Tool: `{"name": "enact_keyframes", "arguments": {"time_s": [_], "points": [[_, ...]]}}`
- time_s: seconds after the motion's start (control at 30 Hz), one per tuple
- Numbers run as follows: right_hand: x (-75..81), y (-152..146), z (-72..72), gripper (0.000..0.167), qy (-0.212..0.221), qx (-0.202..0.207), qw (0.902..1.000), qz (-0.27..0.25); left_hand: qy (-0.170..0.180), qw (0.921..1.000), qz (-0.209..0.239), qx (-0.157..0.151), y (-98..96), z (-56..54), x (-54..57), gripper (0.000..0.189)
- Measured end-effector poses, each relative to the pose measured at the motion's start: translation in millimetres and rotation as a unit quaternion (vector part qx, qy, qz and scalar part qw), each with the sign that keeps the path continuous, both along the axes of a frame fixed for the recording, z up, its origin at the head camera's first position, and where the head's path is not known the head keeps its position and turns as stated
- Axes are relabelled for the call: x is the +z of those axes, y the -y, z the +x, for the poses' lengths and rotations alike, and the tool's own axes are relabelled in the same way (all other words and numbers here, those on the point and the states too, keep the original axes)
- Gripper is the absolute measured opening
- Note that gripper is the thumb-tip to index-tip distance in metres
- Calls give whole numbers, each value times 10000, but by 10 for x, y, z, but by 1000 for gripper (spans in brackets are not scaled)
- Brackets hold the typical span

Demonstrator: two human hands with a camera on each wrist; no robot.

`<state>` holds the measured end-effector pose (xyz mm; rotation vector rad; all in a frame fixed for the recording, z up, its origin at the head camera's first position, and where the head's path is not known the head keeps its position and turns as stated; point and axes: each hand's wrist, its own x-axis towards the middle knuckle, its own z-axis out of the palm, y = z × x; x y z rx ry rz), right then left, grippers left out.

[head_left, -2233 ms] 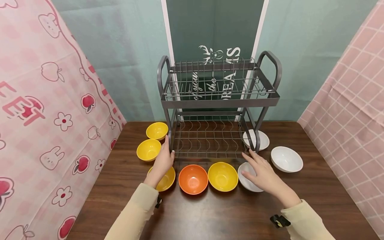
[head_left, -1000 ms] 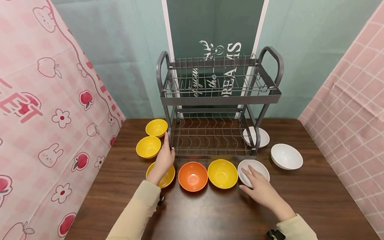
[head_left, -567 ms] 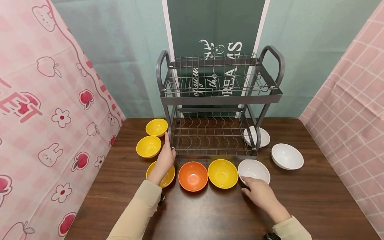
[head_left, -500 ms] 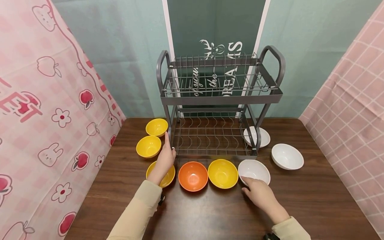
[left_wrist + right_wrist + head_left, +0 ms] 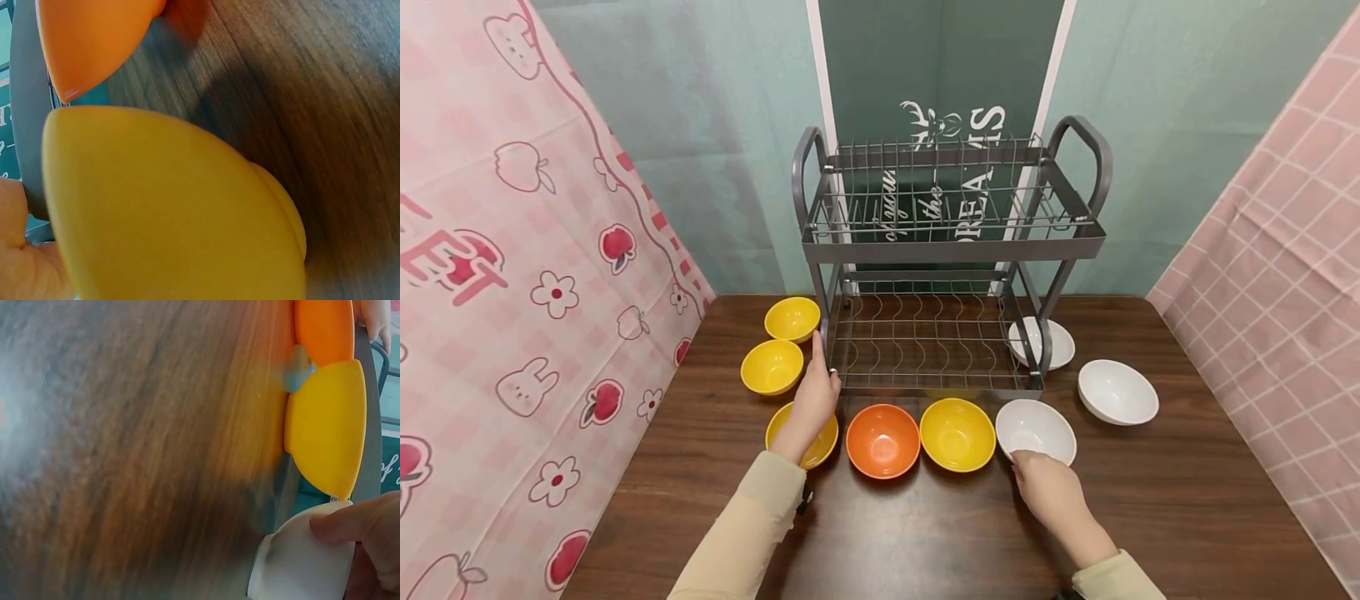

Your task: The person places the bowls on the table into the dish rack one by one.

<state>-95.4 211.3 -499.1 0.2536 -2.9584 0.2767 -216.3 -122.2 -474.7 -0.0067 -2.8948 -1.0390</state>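
My right hand [image 5: 1051,493] pinches the near rim of a white bowl [image 5: 1036,427] standing on the table. In the right wrist view its thumb [image 5: 340,526] presses the outside of the bowl wall, with other fingers behind the rim. My left hand [image 5: 811,400] rests against the front left corner of a grey two-tier dish rack [image 5: 951,250], index finger straight along its side and thumb at the front. Beneath that wrist stands a yellow bowl [image 5: 822,443], partly hidden. An orange bowl [image 5: 883,442] and another yellow bowl [image 5: 958,435] stand between the hands.
Two yellow bowls, one nearer [image 5: 772,367] and one farther [image 5: 792,320], stand left of the rack. To its right are a white bowl [image 5: 1117,392] and another white bowl [image 5: 1051,343] partly behind the rack's leg. Bare wooden table [image 5: 925,542] lies in front.
My right hand has moved from above the white bowl down to its near rim, its spread fingers closing on it. The left hand keeps its place at the rack.
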Motion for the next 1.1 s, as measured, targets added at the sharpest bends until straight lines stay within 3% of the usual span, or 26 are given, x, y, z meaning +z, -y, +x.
{"name": "enact_keyframes", "arguments": {"time_s": [0.17,0.43,0.57,0.8,0.93,1.1], "points": [[11,5,53,20,-60,-95,9999,7,-126,9999,31,-99,15,10,-11,78],[82,29,182,13,-191,-294,9991,-252,-351,9940,1011,237,-22,89,58,72],[165,34,239,10,-335,-314,9985,-308,-394,9886,1414,344,-130,165,162,71],[353,86,315,7,-818,-164,9952,-519,-631,9772,1868,790,-439,382,294,69],[467,146,329,9,-1045,-43,9926,-624,-723,9679,2344,546,-614,522,340,59],[597,256,338,14,-1167,83,9904,-736,-509,9510,3046,-161,-811,676,390,40]]}}
